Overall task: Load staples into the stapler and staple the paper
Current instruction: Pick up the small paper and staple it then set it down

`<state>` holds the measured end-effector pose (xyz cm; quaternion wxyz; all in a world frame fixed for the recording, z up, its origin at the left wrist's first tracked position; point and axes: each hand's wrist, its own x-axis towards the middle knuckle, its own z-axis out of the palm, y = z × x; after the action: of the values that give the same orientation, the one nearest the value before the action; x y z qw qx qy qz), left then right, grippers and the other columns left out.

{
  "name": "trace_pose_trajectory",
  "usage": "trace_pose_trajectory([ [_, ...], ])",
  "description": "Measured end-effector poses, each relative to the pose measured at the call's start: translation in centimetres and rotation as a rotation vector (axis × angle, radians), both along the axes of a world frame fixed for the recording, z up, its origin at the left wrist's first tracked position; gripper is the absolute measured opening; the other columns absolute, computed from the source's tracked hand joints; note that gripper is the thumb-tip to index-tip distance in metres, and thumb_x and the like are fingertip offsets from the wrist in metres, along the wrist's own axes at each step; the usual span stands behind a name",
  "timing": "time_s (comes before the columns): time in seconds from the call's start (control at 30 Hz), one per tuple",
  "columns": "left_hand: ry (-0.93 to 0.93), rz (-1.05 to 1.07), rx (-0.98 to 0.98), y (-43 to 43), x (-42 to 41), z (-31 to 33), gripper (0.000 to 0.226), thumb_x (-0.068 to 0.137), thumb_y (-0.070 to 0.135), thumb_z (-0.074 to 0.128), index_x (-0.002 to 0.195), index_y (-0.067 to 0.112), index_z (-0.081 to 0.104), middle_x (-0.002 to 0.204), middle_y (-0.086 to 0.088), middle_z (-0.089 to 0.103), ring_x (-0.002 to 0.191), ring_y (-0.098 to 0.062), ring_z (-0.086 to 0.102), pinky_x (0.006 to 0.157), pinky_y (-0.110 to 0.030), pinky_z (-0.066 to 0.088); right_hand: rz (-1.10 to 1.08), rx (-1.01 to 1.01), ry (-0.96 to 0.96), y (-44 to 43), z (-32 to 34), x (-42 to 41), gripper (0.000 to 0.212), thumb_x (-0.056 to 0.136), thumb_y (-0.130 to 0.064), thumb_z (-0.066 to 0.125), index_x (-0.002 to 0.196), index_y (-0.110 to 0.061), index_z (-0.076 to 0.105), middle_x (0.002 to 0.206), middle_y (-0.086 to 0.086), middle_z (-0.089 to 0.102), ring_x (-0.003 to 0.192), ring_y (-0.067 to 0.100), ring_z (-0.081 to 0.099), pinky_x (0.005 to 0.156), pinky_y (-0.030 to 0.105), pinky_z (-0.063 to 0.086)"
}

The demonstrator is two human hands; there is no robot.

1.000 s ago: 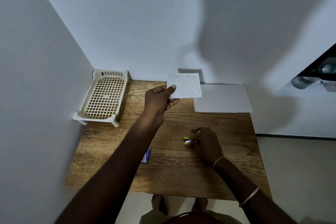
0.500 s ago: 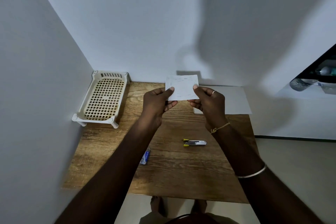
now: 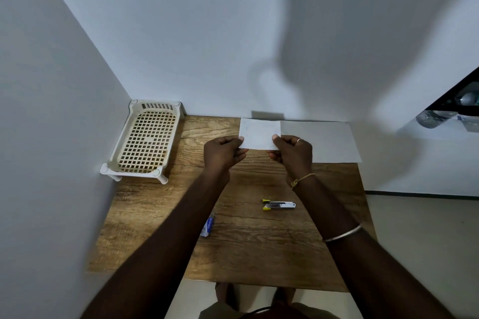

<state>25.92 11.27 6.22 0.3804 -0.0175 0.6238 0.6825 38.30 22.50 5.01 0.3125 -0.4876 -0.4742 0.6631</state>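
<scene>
Being held up: small white paper slip (image 3: 259, 132).
Its lower corners are being pinched by the left hand (image 3: 220, 154) and right hand (image 3: 295, 153), thumbs on top.

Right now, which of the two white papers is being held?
The smaller paper, pinched between left hand and right hand; the larger sheet lies flat on the table.

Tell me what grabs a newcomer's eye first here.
The hands come first: the left hand and right hand pinch a small white paper by its lower corners, raised over the far middle of the wooden table. Nearer the person, the yellow-tipped stapler lies untouched on the wood between the forearms. A cream lattice tray stands in the far-left corner against the wall.
</scene>
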Motion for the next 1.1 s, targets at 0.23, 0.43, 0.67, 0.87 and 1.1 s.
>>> trace_pose_trajectory([
  [0.23, -0.105, 0.006, -0.227, 0.8, -0.6, -6.2, 0.010, 0.085, 0.002, 0.077, 0.094, 0.001, 0.072, 0.092, -0.018, 0.075, 0.078, -0.028, 0.075, 0.071, -0.039, 0.065, 0.046, -0.147, -0.242, 0.9, -5.6, -0.9, 0.011, 0.082, -0.013, 0.081, 0.083, -0.008, 0.070, 0.089, 0.018, 0.075, 0.063, 0.027, 0.073, 0.063, 0.034, 0.061],
  [0.43, -0.006, -0.015, -0.408, 1.5, -0.6, -9.0, 0.006, 0.084, 0.006, 0.079, 0.088, 0.006, 0.076, 0.083, -0.016, 0.075, 0.071, -0.026, 0.074, 0.074, -0.046, 0.064, 0.081, -0.144, -0.407, 1.4, -7.8, -1.5, 0.013, 0.082, -0.013, 0.081, 0.086, -0.004, 0.072, 0.079, 0.015, 0.076, 0.059, 0.024, 0.074, 0.061, 0.034, 0.062],
  [0.67, 0.327, -0.155, -0.513, 1.3, -0.8, -10.5, 0.008, 0.084, 0.011, 0.080, 0.078, 0.015, 0.077, 0.072, -0.004, 0.076, 0.063, -0.018, 0.075, 0.068, -0.037, 0.065, 0.174, 0.088, -0.635, 1.5, -9.4, -1.7, 0.024, 0.081, -0.024, 0.080, 0.089, -0.004, 0.069, 0.076, 0.008, 0.074, 0.058, 0.020, 0.073, 0.058, 0.025, 0.059],
  [0.87, 0.719, -0.321, -0.661, 1.0, -1.2, -11.0, 0.018, 0.084, 0.024, 0.077, 0.097, 0.012, 0.074, 0.095, -0.003, 0.074, 0.087, -0.014, 0.067, 0.079, -0.027, 0.051, 0.315, 0.324, -0.821, 1.6, -9.2, -1.4, 0.029, 0.082, -0.036, 0.076, 0.089, -0.011, 0.063, 0.091, 0.007, 0.071, 0.091, 0.025, 0.068, 0.080, 0.034, 0.055],
  [1.1, 1.365, -0.695, -0.548, -1.2, 1.1, -10.8, 0.043, 0.093, 0.015, 0.062, 0.134, 0.004, 0.058, 0.137, -0.017, 0.056, 0.123, -0.031, 0.056, 0.098, -0.040, 0.048, 0.571, 1.009, -0.903, -1.3, -8.7, -0.1, 0.041, 0.097, -0.028, 0.052, 0.131, -0.007, 0.062, 0.129, 0.013, 0.064, 0.119, 0.027, 0.059, 0.103, 0.040, 0.046],
])
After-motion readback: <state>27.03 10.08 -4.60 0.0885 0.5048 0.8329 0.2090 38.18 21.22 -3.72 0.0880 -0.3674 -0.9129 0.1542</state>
